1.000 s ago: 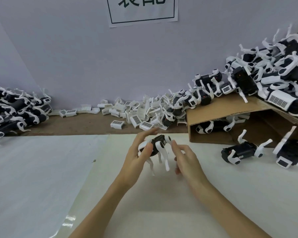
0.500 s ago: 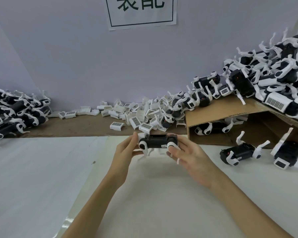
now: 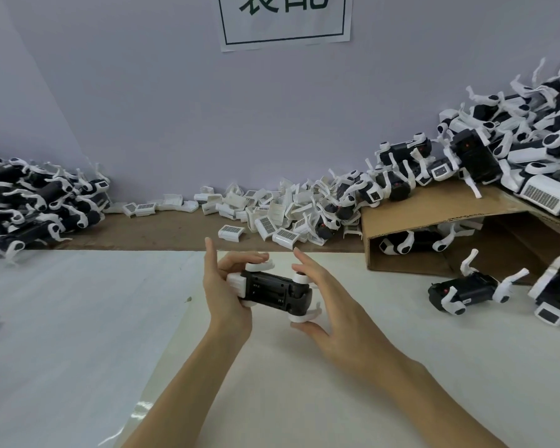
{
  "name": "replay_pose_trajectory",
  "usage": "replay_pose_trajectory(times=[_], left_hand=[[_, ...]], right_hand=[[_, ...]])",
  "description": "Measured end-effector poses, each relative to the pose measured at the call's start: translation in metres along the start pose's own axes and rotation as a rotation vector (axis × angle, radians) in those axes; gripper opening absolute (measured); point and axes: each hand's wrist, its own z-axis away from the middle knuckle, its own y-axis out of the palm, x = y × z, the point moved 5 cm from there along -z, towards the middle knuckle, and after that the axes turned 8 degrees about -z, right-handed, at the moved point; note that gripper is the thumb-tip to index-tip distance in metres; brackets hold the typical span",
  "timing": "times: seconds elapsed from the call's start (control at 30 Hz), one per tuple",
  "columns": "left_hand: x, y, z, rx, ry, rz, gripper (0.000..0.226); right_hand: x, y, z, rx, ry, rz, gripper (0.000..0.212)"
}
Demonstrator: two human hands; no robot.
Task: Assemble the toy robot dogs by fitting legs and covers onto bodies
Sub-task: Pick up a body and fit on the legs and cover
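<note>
Toy dog (image 3: 277, 291), frame centre: legs fitted, underside bare, cover apparently pending; left hand (image 3: 225, 287) grips its end, right hand (image 3: 328, 305) spread against leg end; loose covers (image 3: 265, 215) behind.

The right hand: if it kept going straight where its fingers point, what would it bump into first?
The right hand points up and leftward at the toy dog body, whose white legs it already touches. Past that, probably the loose white covers by the wall, though depth is unclear.

Soft, even, fairly bright light with faint shadows, a glare streak on the table (image 3: 139, 412), wide-angle bending and slight blur at the edges.
</note>
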Motion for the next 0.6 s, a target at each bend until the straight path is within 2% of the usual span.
replay_pose_trajectory(times=[0.13,0.37,0.5,0.6], left_hand=[[-0.003,0.003,0.001,0.101,0.023,0.029,0.082],[-0.001,-0.001,-0.006,0.131,-0.078,-0.034,0.077],[0.000,0.006,-0.005,0.218,0.008,-0.180,0.072],[0.006,0.009,-0.004,0.117,0.097,-0.445,0.054]], right_hand=[[-0.005,-0.003,0.002,-0.001,0.037,-0.028,0.085],[-0.007,0.000,0.001,0.013,0.114,-0.027,0.082],[-0.012,-0.006,0.002,-0.104,0.226,-0.243,0.060],[-0.012,-0.007,0.002,-0.170,0.285,-0.478,0.043]])
